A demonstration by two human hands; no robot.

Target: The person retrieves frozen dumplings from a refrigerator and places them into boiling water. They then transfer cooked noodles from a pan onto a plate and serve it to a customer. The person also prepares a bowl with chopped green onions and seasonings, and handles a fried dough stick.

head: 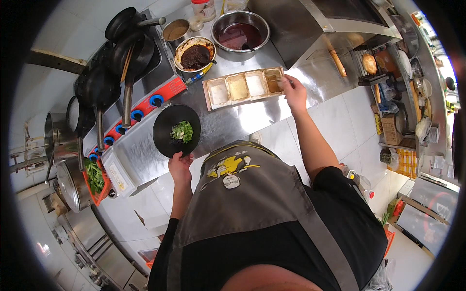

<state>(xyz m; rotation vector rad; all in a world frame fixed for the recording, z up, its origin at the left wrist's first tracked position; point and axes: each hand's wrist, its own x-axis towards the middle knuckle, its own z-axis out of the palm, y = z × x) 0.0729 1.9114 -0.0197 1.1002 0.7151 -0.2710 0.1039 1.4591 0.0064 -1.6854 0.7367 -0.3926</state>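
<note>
My left hand (180, 167) grips the near rim of a round black bowl (163, 125). Chopped green scallions (184, 131) with pale bits lie in the middle of it. Further right, my right hand (295, 95) pinches the handle of a small spoon (286, 80), its bowl end in the rightmost compartment of a seasoning box (244, 101). Brown seasoning (272, 75) fills that compartment; the other compartments hold white powder (255, 82) and a yellowish powder (238, 87). Both bowl and box are over the stainless steel counter (222, 125).
Behind the box stand a bowl of dark chili paste (196, 57), a steel basin of dark red liquid (240, 36) and a metal pot (176, 30). Several black pans (98, 85) crowd the stove at left, handles jutting out. An orange basket (99, 196) holds leafy greens.
</note>
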